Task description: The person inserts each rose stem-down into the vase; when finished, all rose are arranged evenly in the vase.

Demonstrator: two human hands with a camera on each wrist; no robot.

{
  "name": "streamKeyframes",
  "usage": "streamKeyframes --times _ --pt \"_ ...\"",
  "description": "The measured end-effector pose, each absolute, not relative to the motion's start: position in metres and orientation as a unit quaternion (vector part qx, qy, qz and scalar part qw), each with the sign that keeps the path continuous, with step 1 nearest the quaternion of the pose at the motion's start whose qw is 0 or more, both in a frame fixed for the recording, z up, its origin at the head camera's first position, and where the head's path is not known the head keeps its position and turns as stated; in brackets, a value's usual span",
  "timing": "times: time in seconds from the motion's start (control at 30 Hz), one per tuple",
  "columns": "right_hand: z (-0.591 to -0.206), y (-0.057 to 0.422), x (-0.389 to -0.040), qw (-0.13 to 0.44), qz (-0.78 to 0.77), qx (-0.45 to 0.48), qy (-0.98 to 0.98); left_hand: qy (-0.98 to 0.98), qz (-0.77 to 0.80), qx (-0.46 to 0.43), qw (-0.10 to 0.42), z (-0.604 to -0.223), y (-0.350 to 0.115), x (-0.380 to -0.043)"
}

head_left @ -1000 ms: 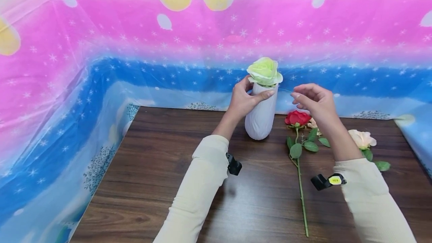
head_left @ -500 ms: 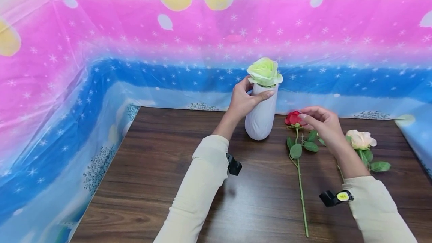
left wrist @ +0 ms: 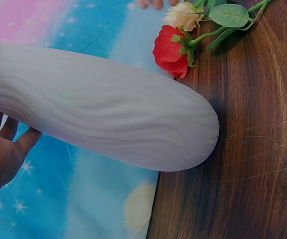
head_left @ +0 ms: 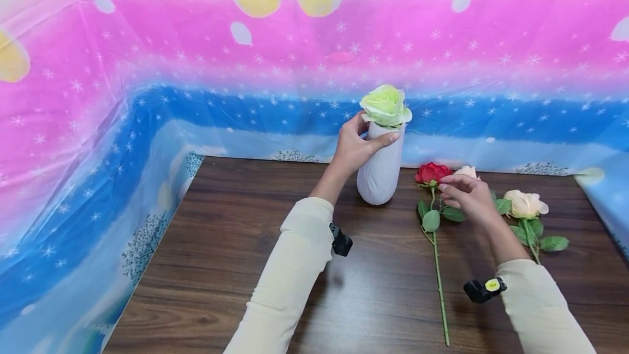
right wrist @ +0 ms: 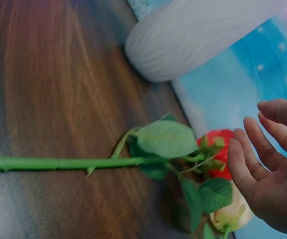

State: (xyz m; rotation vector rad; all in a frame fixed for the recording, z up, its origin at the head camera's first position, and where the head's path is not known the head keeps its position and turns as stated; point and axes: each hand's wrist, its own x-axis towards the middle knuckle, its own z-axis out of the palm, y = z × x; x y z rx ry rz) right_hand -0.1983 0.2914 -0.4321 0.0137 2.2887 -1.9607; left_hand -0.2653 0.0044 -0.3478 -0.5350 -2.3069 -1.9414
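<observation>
A white ribbed vase [head_left: 380, 171] stands upright near the table's back edge, with a pale green artificial rose [head_left: 385, 105] in its mouth. My left hand [head_left: 355, 143] grips the vase just below its rim, thumb across the front. To the right, a red rose [head_left: 432, 172] lies with its long green stem toward me. My right hand [head_left: 469, 198] hovers beside that bloom, its fingers loosely bent and holding nothing in the right wrist view. Partly hidden behind this hand is a pale peach rose [head_left: 469, 171]. Another peach rose [head_left: 526, 204] lies farther right.
Dark wood-grain tabletop [head_left: 236, 255] spreads out in front and to the left. A pink and blue printed cloth [head_left: 275, 70] hangs behind the table and along its left side.
My right hand has come down from beside the vase's top to the red rose, passing in front of its bloom. The left hand and the vase have stayed put.
</observation>
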Motion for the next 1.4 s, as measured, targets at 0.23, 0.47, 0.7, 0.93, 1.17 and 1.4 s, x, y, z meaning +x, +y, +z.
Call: streamKeyframes --times 0.23,0.47,0.7,0.93,1.17,1.4 --pt "-0.452 0.292 -0.201 0.090 -0.574 0.010 0.814 -0.751 -0.635 -0.177 0.042 -0.348 0.004 -0.265" --pt "-0.466 0.289 -0.203 0.114 -0.519 0.009 0.847 -0.749 -0.637 -0.178 0.041 -0.347 0.006 -0.264" --pt "-0.472 0.289 -0.206 0.117 -0.493 0.023 0.862 -0.746 -0.640 -0.180 0.043 -0.346 0.006 -0.263" --pt "-0.478 0.288 -0.207 0.118 -0.461 0.027 0.879 -0.748 -0.638 -0.178 0.042 -0.347 0.005 -0.262" --pt "-0.479 0.285 -0.211 0.134 -0.472 0.061 0.869 -0.750 -0.637 -0.176 0.040 -0.347 0.005 -0.263" --pt "-0.483 0.282 -0.213 0.120 -0.452 0.088 0.880 -0.751 -0.634 -0.179 0.041 -0.348 0.004 -0.262"
